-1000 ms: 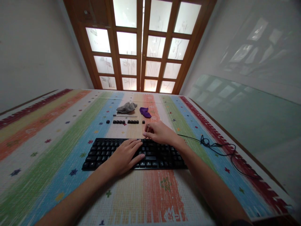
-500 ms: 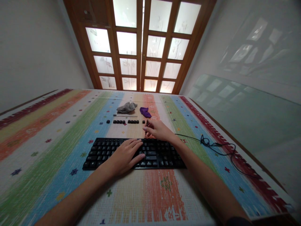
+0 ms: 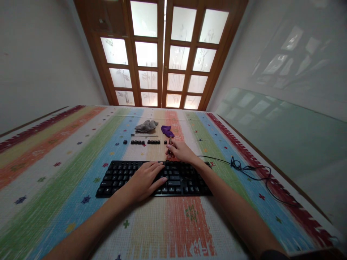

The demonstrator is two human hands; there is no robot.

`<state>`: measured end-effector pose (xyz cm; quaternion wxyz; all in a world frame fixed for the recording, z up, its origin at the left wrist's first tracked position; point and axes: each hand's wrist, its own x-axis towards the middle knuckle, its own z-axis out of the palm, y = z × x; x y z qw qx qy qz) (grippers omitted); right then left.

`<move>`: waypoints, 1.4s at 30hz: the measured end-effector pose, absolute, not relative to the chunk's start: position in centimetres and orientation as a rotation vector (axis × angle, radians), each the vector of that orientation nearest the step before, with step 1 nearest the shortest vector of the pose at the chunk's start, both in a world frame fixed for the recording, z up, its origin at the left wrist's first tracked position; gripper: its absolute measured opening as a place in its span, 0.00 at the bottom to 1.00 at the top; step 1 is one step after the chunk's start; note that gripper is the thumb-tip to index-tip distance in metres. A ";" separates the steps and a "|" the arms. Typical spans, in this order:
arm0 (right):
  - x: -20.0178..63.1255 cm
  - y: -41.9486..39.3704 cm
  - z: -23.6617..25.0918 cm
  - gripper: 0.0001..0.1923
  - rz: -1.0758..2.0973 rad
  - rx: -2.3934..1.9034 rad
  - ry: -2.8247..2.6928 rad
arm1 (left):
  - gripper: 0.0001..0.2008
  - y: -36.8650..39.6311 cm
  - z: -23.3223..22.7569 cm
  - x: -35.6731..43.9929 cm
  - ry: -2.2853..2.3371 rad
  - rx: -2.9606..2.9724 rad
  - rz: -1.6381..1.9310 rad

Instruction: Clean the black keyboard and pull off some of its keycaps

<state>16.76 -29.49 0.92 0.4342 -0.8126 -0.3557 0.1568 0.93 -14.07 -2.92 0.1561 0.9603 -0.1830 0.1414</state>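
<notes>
Left hand (image 3: pixel 143 180): lies flat on the black keyboard (image 3: pixel 154 178), palm down over the middle keys, fingers spread and holding nothing.
Right hand (image 3: pixel 181 151): just past the keyboard's far edge, fingers pinched narrow on a thin dark tool (image 3: pixel 170 141) whose tip points away from the person; what kind of tool it is cannot be made out.
What has changed: over the last second the right hand has gone from the keyboard's top row out onto the cloth beyond it, toward the loose keycaps; the left hand has stayed where it was.
What that means: judging by the row of caps already off, the hand looks to be carrying a pulled cap out to that row, though no cap can be seen in the fingers.
Loose keycaps (image 3: pixel 145 142): a short line of small black caps on the desk (image 3: pixel 67 173), well beyond the keyboard, the rightmost one near the right hand.
Cloths: a grey rag (image 3: pixel 146 125) and a purple cloth (image 3: pixel 167 130) lie behind the caps.
Cable (image 3: pixel 244 168): runs from the keyboard's right end, bunched in a loop.
Containers: none in view; the caps sit bare on the striped covering.
</notes>
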 end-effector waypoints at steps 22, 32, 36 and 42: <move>15.1 -31.0 4.4 0.09 0.430 -1.660 -1.169 | 0.17 -14.1 -1.4 1.2 -0.217 2.295 0.559; 13.7 -30.7 5.3 0.08 0.431 -1.664 -1.240 | 0.12 -13.8 -1.6 1.3 -0.373 2.247 0.704; 13.9 -30.8 5.3 0.09 0.454 -1.644 -1.224 | 0.13 -13.9 -1.4 1.2 -0.374 2.241 0.755; 14.7 -31.1 5.3 0.16 0.491 -1.539 -1.178 | 0.10 -13.8 -0.5 1.4 -0.369 2.199 0.834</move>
